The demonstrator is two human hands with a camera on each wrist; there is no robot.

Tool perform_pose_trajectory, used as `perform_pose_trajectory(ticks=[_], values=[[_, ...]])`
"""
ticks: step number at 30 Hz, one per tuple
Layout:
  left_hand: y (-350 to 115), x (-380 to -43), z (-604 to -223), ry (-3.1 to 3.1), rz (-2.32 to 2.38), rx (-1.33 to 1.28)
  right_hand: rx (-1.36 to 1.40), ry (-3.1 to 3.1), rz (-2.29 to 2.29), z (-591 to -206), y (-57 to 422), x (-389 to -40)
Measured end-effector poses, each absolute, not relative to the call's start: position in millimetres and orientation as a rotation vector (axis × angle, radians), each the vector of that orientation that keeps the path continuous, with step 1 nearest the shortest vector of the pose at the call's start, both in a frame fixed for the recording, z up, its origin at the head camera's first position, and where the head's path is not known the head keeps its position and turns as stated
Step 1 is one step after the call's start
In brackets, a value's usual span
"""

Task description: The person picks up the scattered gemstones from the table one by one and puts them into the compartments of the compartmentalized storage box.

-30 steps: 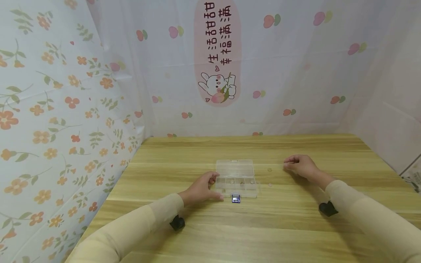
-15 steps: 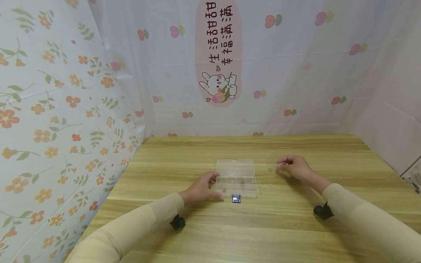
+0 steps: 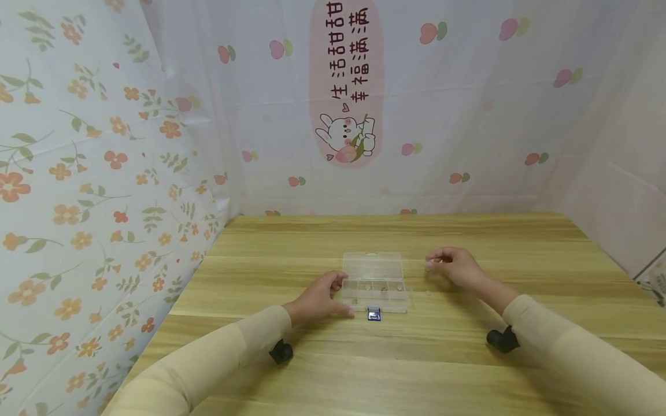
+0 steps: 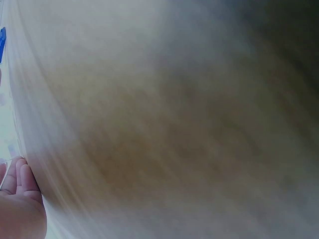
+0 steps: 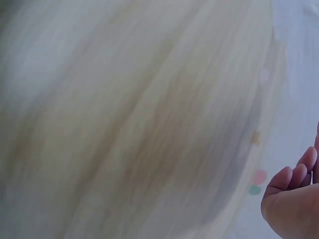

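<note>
Right hand (image 3: pixel 454 267) nearer clear box (image 3: pixel 372 266), woodgrain tabletop (image 3: pixel 364 361)

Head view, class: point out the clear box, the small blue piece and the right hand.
Clear box (image 3: pixel 372 267): head view, open lid.
Small blue piece (image 3: pixel 374 315): head view, its middle.
Right hand (image 3: pixel 459 267): head view, back of hand.

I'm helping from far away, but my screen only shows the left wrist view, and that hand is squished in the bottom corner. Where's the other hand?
Observer: The head view shows the right hand over the wooden table, out to the right of a clear plastic box.

Child: Ooh, a box! Is it open or closed?

Observer: Open. Its lid is folded back on the far side.
</note>
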State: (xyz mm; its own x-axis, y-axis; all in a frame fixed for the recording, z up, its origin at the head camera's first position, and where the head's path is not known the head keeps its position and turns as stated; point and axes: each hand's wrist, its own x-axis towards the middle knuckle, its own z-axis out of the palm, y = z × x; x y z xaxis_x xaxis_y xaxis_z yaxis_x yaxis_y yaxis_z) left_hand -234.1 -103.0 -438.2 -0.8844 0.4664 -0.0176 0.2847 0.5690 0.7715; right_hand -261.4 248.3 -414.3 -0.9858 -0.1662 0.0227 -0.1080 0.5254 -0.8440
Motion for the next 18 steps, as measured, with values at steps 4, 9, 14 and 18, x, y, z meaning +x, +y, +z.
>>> perform_pose_trajectory(ticks=[4, 9, 14, 18], values=[[-103, -235, -439, 2.594, 1.197, 0.635, -0.256, 2.658, -1.517, -412, 241, -258], [-103, -236, -440, 2.59, 1.203, 0.641, -0.272, 2.625, -1.551, -413, 231, -254], [-103, -236, -440, 2.584, 1.214, 0.65, -0.278, 2.599, -1.585, -414, 220, -250], [-103, -235, -440, 2.581, 1.216, 0.65, -0.296, 2.583, -1.601, -415, 211, -246]])
